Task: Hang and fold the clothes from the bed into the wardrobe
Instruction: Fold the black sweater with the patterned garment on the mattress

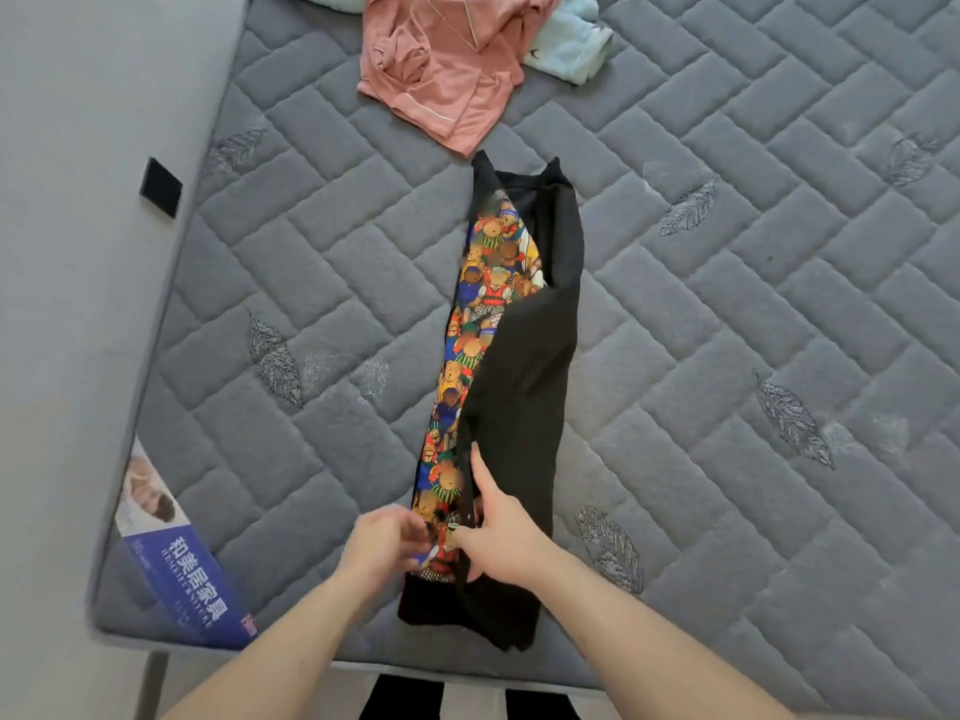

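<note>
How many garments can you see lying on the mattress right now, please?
3: the black bear-print garment mid-mattress under both hands, the pink garment at the far edge, the light blue garment beside it. Others may lie out of view.

A grey quilted mattress [727,304] filled most of the view, its surface stitched in a brick-like pattern with embroidered leaf motifs [688,209] scattered across it. A blue label [182,574] with white characters and a photograph lay on its near left corner. A small black tab [161,187] projected from the left edge. To the left lay a pale grey floor [57,304].
</note>
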The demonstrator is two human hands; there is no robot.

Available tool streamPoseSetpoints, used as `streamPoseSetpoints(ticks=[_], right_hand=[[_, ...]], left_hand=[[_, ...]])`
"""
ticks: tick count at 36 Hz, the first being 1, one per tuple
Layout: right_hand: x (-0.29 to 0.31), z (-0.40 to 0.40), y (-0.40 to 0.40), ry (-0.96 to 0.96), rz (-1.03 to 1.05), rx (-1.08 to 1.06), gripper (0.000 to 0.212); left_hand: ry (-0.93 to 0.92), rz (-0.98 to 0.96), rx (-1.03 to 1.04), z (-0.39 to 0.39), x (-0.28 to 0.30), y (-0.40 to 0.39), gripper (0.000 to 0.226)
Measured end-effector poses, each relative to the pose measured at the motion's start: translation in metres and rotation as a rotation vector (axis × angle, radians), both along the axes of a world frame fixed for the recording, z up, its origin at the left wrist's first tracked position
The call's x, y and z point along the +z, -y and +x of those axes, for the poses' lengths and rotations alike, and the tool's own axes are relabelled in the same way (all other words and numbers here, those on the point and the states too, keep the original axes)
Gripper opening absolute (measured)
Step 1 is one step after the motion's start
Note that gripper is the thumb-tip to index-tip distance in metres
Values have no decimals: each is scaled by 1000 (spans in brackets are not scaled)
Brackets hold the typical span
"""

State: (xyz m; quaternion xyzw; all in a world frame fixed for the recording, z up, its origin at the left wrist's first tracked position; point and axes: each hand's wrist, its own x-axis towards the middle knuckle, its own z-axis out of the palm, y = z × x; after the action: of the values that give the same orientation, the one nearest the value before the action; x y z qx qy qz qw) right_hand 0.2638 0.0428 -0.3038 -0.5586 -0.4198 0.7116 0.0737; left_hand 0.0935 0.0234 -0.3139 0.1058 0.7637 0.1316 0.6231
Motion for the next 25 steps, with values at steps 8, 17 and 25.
streamPoseSetpoints(ticks=[8, 17, 25], right_hand=[[-32, -23, -5, 163, 15, 249, 110], [-29, 4, -16, 65, -51, 225, 91], [-13, 59, -122, 350, 493, -261, 59]], left_hand=[[-111, 310, -277, 7, -5, -65, 28], [-277, 296, -551, 12, -24, -101, 15], [-405, 233, -435, -25, -49, -91, 17]])
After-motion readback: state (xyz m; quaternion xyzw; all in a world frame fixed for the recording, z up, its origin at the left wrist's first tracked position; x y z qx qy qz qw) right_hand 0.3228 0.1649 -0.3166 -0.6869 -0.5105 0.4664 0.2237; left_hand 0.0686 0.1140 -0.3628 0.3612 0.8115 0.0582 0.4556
